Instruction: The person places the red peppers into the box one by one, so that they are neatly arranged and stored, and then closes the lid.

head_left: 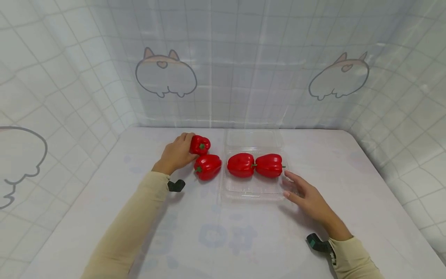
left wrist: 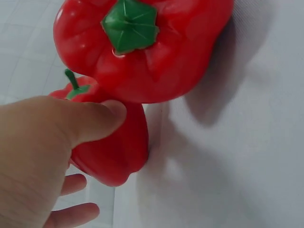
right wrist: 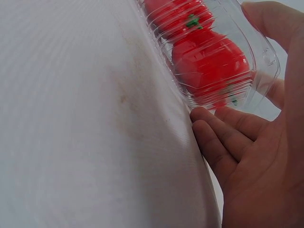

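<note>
My left hand [head_left: 177, 152] grips a red bell pepper [head_left: 200, 145] with a green stem at the back left. In the left wrist view its thumb presses on that pepper's side. Just in front lies a second red bell pepper [head_left: 208, 167], outside the container. Two more peppers, a left one [head_left: 240, 165] and a right one [head_left: 268, 165], lie end to end in a clear plastic container [head_left: 249, 186]. At the container's right side is my right hand [head_left: 308, 197], fingers loosely spread, thumb at the rim and fingertips by the wall.
The container's hinged clear lid [head_left: 253, 140] lies folded back behind it. Both stand on a white-covered table [head_left: 195, 240]. A grid-patterned curtain [head_left: 244, 77] with cartoon drawings hangs at the back and along both sides.
</note>
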Demonstrator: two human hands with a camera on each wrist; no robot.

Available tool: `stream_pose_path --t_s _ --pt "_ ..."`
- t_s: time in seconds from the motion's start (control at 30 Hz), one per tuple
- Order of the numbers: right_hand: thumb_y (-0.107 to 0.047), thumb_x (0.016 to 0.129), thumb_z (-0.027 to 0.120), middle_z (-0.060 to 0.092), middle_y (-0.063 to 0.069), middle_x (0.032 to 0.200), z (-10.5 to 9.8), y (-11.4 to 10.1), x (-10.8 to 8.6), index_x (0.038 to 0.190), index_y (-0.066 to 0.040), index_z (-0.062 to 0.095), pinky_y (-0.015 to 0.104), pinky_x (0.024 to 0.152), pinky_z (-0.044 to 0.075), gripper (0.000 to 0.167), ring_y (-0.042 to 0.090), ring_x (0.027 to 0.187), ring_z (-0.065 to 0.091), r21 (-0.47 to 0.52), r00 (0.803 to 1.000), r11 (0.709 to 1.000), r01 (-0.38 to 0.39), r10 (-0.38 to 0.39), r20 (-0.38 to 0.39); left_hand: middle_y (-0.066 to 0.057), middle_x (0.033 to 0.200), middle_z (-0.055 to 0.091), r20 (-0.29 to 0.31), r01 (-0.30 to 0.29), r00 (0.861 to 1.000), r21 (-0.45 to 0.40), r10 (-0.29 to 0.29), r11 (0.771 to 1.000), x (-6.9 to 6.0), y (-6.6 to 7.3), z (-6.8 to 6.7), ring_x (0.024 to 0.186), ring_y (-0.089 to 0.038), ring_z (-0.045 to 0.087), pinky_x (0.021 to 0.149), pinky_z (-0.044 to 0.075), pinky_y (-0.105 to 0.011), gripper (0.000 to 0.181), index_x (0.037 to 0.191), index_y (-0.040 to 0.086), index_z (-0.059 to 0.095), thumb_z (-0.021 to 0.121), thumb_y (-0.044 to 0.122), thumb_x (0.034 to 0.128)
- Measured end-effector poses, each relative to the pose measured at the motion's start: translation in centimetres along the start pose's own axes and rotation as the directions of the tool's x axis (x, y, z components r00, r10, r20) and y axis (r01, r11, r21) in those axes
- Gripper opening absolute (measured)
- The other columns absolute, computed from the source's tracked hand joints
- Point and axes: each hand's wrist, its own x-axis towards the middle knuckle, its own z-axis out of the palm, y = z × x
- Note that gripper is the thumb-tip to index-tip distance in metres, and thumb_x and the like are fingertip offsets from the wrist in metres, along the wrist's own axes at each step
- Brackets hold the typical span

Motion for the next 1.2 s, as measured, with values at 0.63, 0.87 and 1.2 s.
stream_pose_path --t_s 0.63,0.87,1.2 --pt "-0.028 0.097 0.067 0.043 0.012 0.154 0.2 0.2 0.0 0.157 -0.022 0.034 0.056 0.102 0.043 0.069 0.034 0.137 0.046 -0.017 1.000 1.000 0.020 -0.020 -0.010 -0.019 0.141 0.051 -0.040 0.123 0.989 -0.279 -0.140 0.952 -1.0 -0.4 -0.8 0.121 -0.035 0.054 0.091 0.053 -0.056 0.084 0.147 0.002 0.032 0.077 0.038 0.0868" --pt "-0.028 0.097 0.067 0.047 0.012 0.151 -0.2 0.1 -0.2 0.157 -0.021 0.034 0.058 0.103 0.042 0.069 0.033 0.136 0.048 -0.037 1.000 0.999 0.026 -0.026 -0.005 -0.015 0.144 0.047 -0.012 0.172 0.981 -0.404 -0.193 0.898 -1.3 0.0 -1.2 0.126 -0.036 0.049 0.093 0.052 -0.054 0.090 0.152 0.006 0.027 0.077 0.041 0.0867" --pt "-0.030 0.096 0.067 0.048 0.011 0.150 -0.3 0.1 -0.1 0.157 -0.023 0.034 0.059 0.102 0.042 0.069 0.033 0.135 0.048 -0.022 1.000 1.000 0.011 -0.011 0.003 -0.012 0.143 0.047 -0.062 0.115 0.984 -0.497 -0.168 0.860 -1.6 -0.2 -1.5 0.127 -0.034 0.047 0.097 0.051 -0.050 0.086 0.153 0.009 0.029 0.077 0.037 0.0880"
